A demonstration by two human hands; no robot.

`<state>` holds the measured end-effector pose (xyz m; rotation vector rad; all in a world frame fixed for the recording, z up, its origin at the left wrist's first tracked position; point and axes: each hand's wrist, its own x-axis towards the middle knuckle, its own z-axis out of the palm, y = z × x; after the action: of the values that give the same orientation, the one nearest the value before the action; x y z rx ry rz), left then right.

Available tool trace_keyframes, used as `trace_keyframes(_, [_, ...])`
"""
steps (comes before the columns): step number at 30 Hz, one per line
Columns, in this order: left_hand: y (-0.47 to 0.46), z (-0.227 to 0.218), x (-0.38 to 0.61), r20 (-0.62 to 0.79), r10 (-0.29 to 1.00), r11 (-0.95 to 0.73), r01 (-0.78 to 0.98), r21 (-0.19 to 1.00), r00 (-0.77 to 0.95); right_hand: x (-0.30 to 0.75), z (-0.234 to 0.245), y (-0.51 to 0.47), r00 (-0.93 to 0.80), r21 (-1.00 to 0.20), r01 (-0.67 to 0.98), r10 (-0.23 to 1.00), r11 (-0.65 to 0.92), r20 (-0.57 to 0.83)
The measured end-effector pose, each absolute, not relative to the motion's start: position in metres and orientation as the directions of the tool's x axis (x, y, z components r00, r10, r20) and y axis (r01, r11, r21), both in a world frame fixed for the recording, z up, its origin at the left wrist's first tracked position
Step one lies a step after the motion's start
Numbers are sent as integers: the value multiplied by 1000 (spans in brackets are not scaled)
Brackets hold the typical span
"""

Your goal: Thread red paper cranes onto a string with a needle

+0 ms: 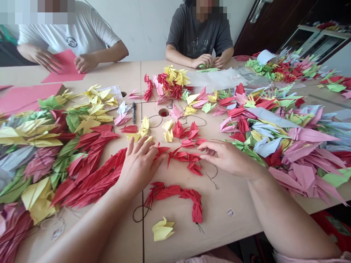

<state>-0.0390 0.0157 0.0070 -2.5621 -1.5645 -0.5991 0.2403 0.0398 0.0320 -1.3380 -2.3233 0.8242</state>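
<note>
My left hand (138, 164) rests with spread fingers on the tan table (233, 215), its fingertips by a short run of red paper cranes (183, 157) on dark thread. My right hand (227, 157) reaches in from the other side, with its fingertips at the right end of that run. A thin thread (211, 171) curves loose beside my right hand. Below, a longer string of red cranes (175, 193) lies in an arc. A yellow paper crane (163, 229) sits near the table's front. A large heap of red cranes (90, 171) lies by my left hand.
Big heaps of multicoloured paper cranes (298, 146) cover both table sides. A black pen (134, 113) and a cable grommet (163, 112) lie ahead. Across the table, a person in a white shirt (71, 36) handles pink paper (64, 67), and another in a dark shirt (199, 36) folds green paper.
</note>
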Motion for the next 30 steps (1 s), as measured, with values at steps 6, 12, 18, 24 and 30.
trace_keyframes(6, [9,11,-25,352,744,-652,731,199,568,233,36,33,-618,-674,601,784,429,-52])
trace_keyframes(12, [6,10,-15,228,713,-701,678,220,663,219,29,30,-720,-686,561,682,463,-128])
trace_keyframes(18, [8,10,-24,234,787,-616,753,234,571,232,41,30,-655,-755,551,744,354,-129])
trace_keyframes(24, [10,11,-27,248,834,-542,819,189,494,242,47,34,-541,-721,630,829,288,-142])
trace_keyframes(30, [10,9,-28,259,847,-513,843,164,465,243,45,36,-456,-688,673,885,273,-95])
